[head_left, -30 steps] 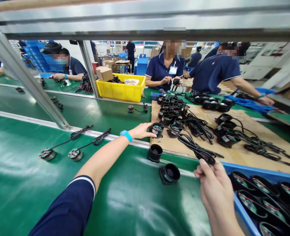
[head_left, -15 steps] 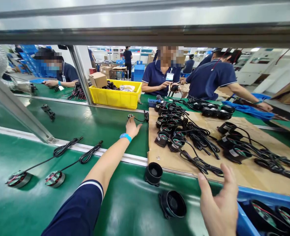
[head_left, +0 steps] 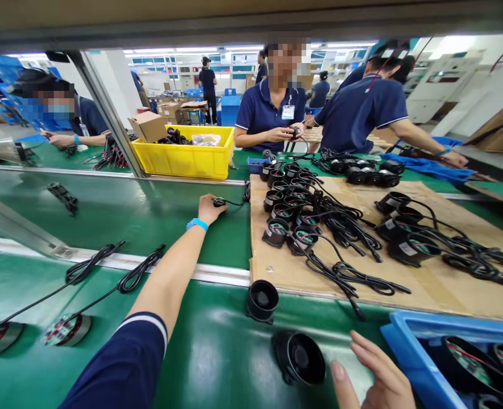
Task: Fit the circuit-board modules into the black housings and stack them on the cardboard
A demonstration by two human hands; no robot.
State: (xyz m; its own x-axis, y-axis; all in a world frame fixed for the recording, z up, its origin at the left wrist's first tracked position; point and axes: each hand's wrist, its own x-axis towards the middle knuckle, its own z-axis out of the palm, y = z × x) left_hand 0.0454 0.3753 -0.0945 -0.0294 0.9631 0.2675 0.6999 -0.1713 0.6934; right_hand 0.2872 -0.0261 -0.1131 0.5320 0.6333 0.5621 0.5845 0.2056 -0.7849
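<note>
head view: left hand [head_left: 211,210] is stretched out over the far green strip, fingers and thumb around a small motor [head_left: 219,201] with a green board; can't tell whether the grip is closed. its cable [head_left: 234,203] runs right to a coil [head_left: 246,191] just beside the cardboard sheet [head_left: 285,270]. step in hand looks like a pick-up at full reach (my read). next move seems to call for a firm pinch on the motor's sides, with enough care that cable and coil don't snag on the cardboard edge.

right hand [head_left: 377,369] is empty, fingers spread, partly cut off by the bottom edge, nearest the tilted black housing [head_left: 300,358]; a second housing [head_left: 262,300] stands behind it.

around: wired fans [head_left: 277,232] crowd the cardboard, blue tray [head_left: 407,329] sits at right, two more motors [head_left: 70,330] lie at left, yellow bin [head_left: 183,162] and a co-worker [head_left: 272,113] are across. in the way: the pale rail [head_left: 221,274] under the left forearm and the slanted metal post [head_left: 106,113] to its left.
</note>
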